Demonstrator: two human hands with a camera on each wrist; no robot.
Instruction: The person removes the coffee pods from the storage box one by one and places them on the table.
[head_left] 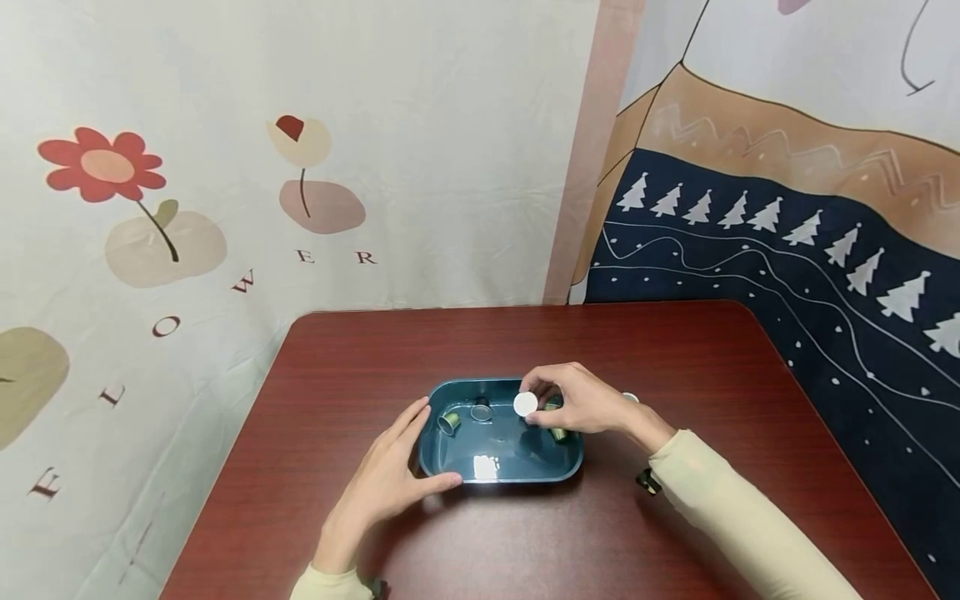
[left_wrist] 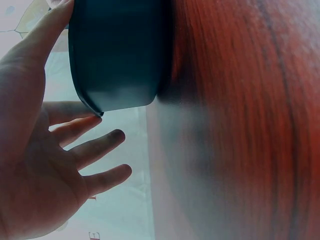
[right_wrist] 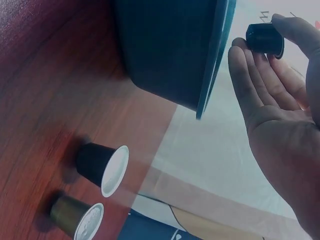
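My right hand [head_left: 581,402] pinches a dark coffee capsule [right_wrist: 264,39] between thumb and fingers, above the right part of a teal tray [head_left: 487,470]. The capsule's white lid [head_left: 526,405] faces the head camera. At the tray's left end, my left hand [head_left: 390,468] rests against the rim with thumb and fingers spread and fairly straight. In the left wrist view, two fingertips touch the rim and two others [left_wrist: 102,179] stand apart from it. Inside the tray lie a green capsule [head_left: 449,424], a grey one [head_left: 482,410], and more green ones [head_left: 558,434] partly hidden by my right hand.
Right of the tray, a dark capsule [right_wrist: 95,162] and a brownish-gold capsule [right_wrist: 68,214] are on the reddish-brown table [head_left: 360,350]. My right wrist mostly hides them in the head view. A printed cloth [head_left: 450,167] hangs behind the table.
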